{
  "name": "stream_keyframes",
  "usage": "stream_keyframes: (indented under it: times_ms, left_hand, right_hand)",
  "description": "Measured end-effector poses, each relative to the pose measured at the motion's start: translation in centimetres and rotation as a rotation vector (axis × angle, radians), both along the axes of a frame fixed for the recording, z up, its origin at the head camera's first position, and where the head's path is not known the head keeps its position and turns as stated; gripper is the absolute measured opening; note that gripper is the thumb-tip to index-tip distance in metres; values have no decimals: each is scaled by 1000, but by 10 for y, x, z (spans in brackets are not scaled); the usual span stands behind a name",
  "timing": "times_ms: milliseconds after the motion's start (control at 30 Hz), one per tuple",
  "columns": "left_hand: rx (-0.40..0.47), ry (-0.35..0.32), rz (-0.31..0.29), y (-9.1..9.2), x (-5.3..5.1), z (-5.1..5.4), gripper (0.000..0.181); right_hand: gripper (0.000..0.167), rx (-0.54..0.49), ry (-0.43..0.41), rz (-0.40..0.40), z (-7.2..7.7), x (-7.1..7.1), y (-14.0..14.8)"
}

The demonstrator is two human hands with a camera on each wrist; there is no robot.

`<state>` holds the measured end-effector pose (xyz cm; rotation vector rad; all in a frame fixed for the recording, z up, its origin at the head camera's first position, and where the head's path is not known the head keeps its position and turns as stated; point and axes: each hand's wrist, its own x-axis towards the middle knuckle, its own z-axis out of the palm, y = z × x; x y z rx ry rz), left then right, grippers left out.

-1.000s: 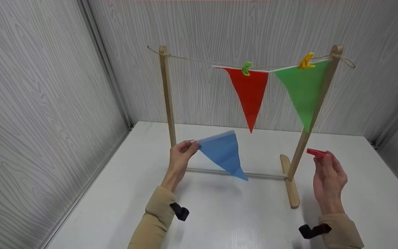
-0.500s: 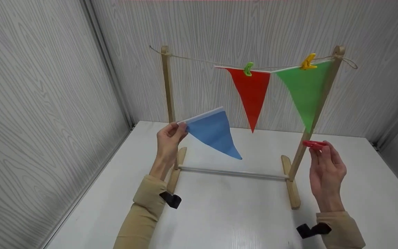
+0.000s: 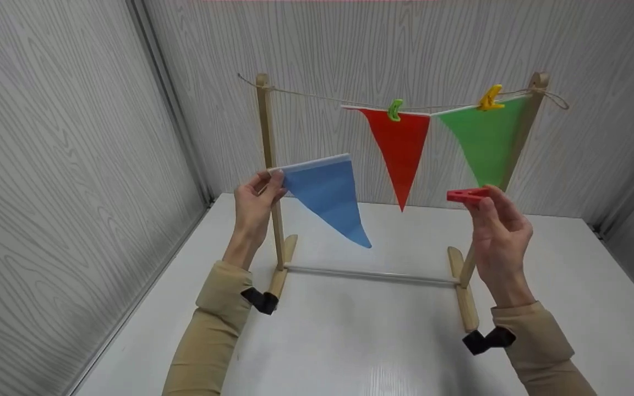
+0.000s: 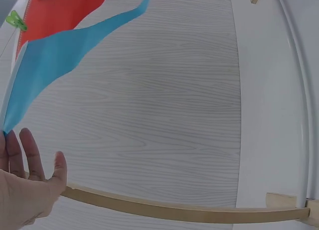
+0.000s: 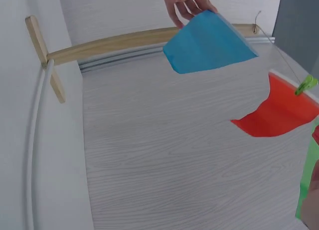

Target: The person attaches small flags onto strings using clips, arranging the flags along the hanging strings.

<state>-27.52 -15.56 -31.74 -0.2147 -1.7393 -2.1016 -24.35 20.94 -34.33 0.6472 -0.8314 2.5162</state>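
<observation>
My left hand [image 3: 255, 210] pinches a blue triangular pennant [image 3: 328, 190] by the left end of its white top edge; its tip hangs down to the right. In the right wrist view the pennant [image 5: 209, 45] hangs from the left fingers. My right hand [image 3: 499, 239] holds a red clothespin [image 3: 466, 195] between thumb and fingers, in front of the right post. A red pennant [image 3: 397, 148] hangs from the string [image 3: 317, 95] under a green clothespin [image 3: 394, 110]. Right of it a green pennant [image 3: 485, 137] hangs under a yellow clothespin [image 3: 491, 98].
The string is tied between a left wooden post [image 3: 266, 126] and a right wooden post [image 3: 526, 124]. A white rod [image 3: 372, 274] joins the wooden feet [image 3: 464, 300] low down. All stands on a white table [image 3: 350, 341] between grey wood-grain walls [image 3: 201, 49].
My left hand has raised the blue pennant and moved left toward the left post. My right hand has lifted the red clothespin up and to the left. The hanging pennants stay in place.
</observation>
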Motion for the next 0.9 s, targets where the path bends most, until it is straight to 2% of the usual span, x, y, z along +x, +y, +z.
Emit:
stream_keyframes:
  times_ms: [133,333,533,900]
  left_hand:
    - [2,8,14,-2,-1,12,23]
    - [11,26,30,-3,-4,27,26]
    - [37,38,66,-3,-7,39,26]
    - [32,75,145,-8,-10,57,26]
  right_hand:
    - [24,53,49,22,16,-7,-12]
    - [25,202,49,-71,35,-16,-27]
    - [25,326,56,-139,51,-19,-44]
    - [23,445,117,-147,89,-27,-77]
